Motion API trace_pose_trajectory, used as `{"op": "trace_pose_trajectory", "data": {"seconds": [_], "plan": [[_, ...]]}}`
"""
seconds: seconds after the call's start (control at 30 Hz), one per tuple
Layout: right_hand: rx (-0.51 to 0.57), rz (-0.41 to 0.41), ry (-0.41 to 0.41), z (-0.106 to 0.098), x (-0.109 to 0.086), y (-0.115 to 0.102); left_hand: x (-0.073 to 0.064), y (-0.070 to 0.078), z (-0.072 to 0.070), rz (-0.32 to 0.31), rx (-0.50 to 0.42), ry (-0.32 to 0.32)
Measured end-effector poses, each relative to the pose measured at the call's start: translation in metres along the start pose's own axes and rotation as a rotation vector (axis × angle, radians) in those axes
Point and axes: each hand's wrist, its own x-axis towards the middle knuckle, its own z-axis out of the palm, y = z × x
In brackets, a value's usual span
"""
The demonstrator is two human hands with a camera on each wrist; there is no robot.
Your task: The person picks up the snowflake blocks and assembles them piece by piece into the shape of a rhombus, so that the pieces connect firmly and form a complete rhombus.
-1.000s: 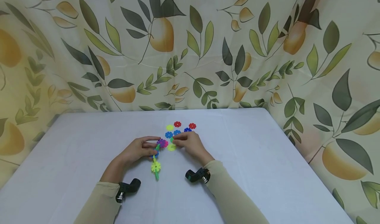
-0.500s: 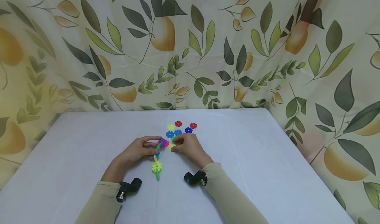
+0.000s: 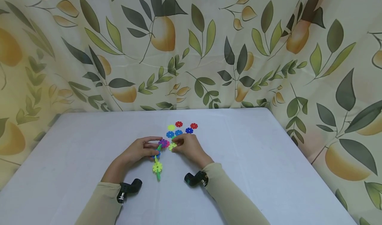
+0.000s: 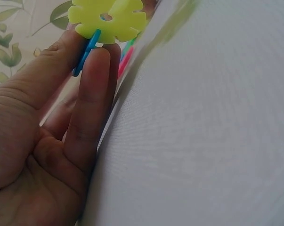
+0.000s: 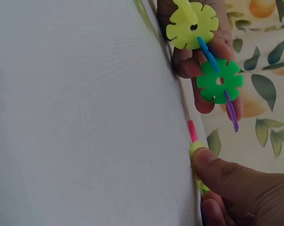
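Note:
My left hand [image 3: 138,152] pinches the blue disc [image 4: 87,52] of a chain of notched, flower-shaped plastic discs. Toward me the chain runs through the yellow disc [image 3: 157,167] to a green end piece. Its far part has the green disc [image 5: 220,81] and the purple disc [image 3: 163,143], with the left fingertips close by. Right of the chain, my right hand [image 3: 192,148] pinches a loose yellow disc [image 3: 172,147] by its edge, close over the cloth. A pink disc [image 3: 168,143] lies partly hidden behind the purple one. Right fingers partly cover a loose green disc.
Beyond the hands lie more loose discs: two red, including one red disc [image 3: 178,124], a pale yellow disc [image 3: 171,127], two light blue and a dark blue disc [image 3: 189,130]. The white-clothed table [image 3: 253,152] ends at a patterned curtain [image 3: 209,52].
My right hand has shifted slightly left and nearer, its fingers moving from by the green disc to the loose yellow disc, now pinched. The left hand and chain stay almost still.

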Motion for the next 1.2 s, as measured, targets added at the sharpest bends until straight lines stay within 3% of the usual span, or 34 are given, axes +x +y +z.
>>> {"op": "trace_pose_trajectory", "data": {"seconds": [0.43, 0.7, 0.97, 1.2], "plan": [[0.072, -0.008, -0.02, -0.004, 0.002, 0.012, -0.001, 0.002, 0.0, 0.003, 0.013, -0.023], [0.121, -0.025, 0.027, -0.002, 0.005, 0.019, -0.002, 0.003, 0.0, -0.006, 0.035, -0.021], [0.267, 0.009, 0.052, -0.001, 0.008, 0.027, 0.0, 0.002, 0.0, 0.022, 0.019, -0.098], [0.386, 0.056, 0.054, -0.003, 0.009, 0.027, 0.0, 0.003, 0.006, 0.013, -0.006, -0.097]]}}
